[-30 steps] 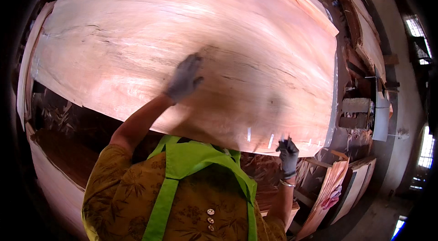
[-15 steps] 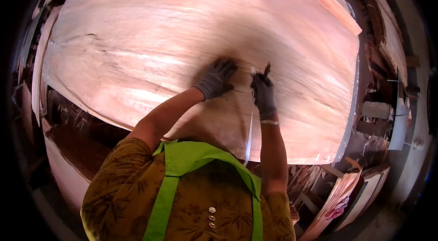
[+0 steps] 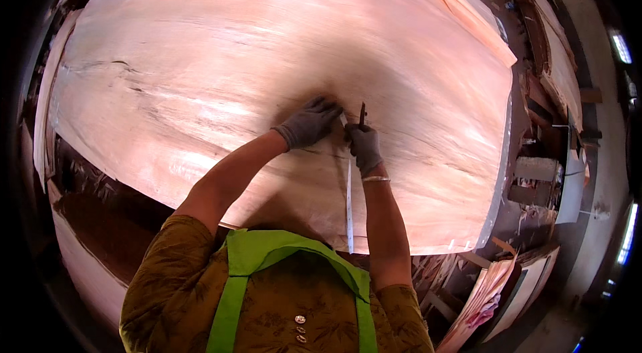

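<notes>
A large pale wood veneer sheet [image 3: 221, 65] with dark grain streaks and small cracks lies spread before me. My left hand [image 3: 311, 124], in a grey glove, rests on it with fingers stretched to the right, their tips beside the upper end of a white strip of tape [image 3: 349, 199]. Just right of it, my right hand [image 3: 365, 148], also gloved, is closed around the tape and a slim dark tool [image 3: 362, 113] that sticks up past the fingers. The tool's kind is unclear. Below that hand the tape runs down toward my green apron [image 3: 267, 253].
A narrow veneer strip [image 3: 478, 25] lies along the sheet's far right edge. Stacked veneer pieces [image 3: 478, 306] lean at the lower right. Concrete-like blocks [image 3: 535, 179] stand beyond the right edge. Torn scraps and a brown board [image 3: 100, 226] lie at the lower left.
My right hand has moved left, bringing the tape and the dark tool toward my left hand. The left hand's fingers have drawn closer together, near the tape's end. The view has shifted slightly.
</notes>
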Demonstrator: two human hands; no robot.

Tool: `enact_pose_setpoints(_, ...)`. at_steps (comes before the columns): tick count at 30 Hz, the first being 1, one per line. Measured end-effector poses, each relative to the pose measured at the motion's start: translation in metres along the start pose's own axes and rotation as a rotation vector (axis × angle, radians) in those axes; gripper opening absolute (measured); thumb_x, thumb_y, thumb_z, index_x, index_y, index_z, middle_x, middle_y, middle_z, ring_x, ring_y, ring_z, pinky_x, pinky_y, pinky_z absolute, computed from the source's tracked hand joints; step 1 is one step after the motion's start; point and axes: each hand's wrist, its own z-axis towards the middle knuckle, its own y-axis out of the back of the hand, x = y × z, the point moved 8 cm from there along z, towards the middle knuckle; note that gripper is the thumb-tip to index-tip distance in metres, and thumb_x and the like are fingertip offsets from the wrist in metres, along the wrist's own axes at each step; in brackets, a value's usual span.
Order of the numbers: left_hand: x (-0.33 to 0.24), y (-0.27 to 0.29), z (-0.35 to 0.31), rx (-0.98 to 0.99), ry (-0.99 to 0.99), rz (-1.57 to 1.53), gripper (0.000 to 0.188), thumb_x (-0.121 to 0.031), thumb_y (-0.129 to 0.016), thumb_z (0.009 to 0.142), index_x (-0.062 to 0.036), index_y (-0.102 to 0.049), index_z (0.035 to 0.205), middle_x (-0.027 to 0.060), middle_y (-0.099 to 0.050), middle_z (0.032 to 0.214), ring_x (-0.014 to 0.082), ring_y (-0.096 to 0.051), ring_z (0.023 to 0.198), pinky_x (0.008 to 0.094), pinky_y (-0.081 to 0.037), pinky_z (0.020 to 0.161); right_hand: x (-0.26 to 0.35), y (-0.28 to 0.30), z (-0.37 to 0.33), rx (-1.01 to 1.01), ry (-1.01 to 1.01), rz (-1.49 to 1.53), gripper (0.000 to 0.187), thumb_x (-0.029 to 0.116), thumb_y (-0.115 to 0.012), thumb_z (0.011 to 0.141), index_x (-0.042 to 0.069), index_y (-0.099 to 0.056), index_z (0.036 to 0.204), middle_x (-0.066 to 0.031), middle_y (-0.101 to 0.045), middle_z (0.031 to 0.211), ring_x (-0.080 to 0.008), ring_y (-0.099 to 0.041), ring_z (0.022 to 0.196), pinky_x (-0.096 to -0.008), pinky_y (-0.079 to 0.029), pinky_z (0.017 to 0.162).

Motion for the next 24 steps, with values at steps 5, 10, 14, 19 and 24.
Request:
enact_pose_setpoints(5,-0.012,0.012,0.0,-0.022,-0.105,-0.01,0.048,-0.023,-0.058,0.081,-0.0064,-0.049,0.125,0.0159,-0.046,0.13,0.0281,-0.037,0.126,0.0468,-0.021,0.109,-0.037,0.027,-0.032,0.009,-0.015,0.036,0.018,0.019,-0.063,0.081,0.001,-0.066,0.081,-0.0023,-0.058,0.06,-0.0096,-0.048,0.044,-0.0251,-0.035,0.039)
enact_pose_setpoints(10,-0.019,0.011,-0.006,0.076,-0.205,0.1,0.05,-0.029,-0.059,0.081,-0.0112,-0.05,0.127,0.0151,-0.043,0.133,0.0302,-0.036,0.125,0.0488,-0.018,0.109,-0.045,0.029,-0.041,-0.003,0.016,0.07,0.019,0.019,-0.063,0.081,0.0,-0.066,0.083,-0.0034,-0.06,0.062,-0.0102,-0.049,0.043,-0.0248,-0.037,0.038)
enact_pose_setpoints(14,-0.028,0.013,-0.007,0.129,-0.187,0.115,0.045,-0.032,-0.058,0.081,-0.0214,-0.053,0.125,0.0164,-0.041,0.135,0.0345,-0.037,0.124,0.0506,-0.019,0.107,-0.045,0.025,-0.042,0.011,0.0,0.09,0.017,0.016,-0.062,0.082,-0.001,-0.063,0.087,-0.0035,-0.057,0.062,-0.0089,-0.044,0.04,-0.0231,-0.032,0.035)
enact_pose_setpoints(19,-0.033,0.005,-0.003,0.097,-0.168,0.154,0.042,-0.037,-0.059,0.079,-0.029,-0.056,0.12,0.0201,-0.037,0.136,0.0376,-0.037,0.122,0.0535,-0.02,0.105,-0.063,0.008,-0.034,-0.115,0.236,-0.078,0.015,0.014,-0.062,0.08,0.0,-0.066,0.082,-0.0025,-0.058,0.062,-0.0089,-0.048,0.047,-0.0248,-0.034,0.039)
enact_pose_setpoints(24,-0.038,0.002,-0.005,0.128,-0.14,0.152,0.04,-0.036,-0.06,0.077,-0.0301,-0.059,0.116,0.0218,-0.037,0.135,0.0386,-0.035,0.124,0.0557,-0.02,0.104,-0.066,-0.013,-0.059,-0.083,-0.045,0.227,0.009,0.011,-0.06,0.079,0.003,-0.065,0.081,-0.0003,-0.056,0.06,-0.0089,-0.045,0.045,-0.0264,-0.035,0.04)
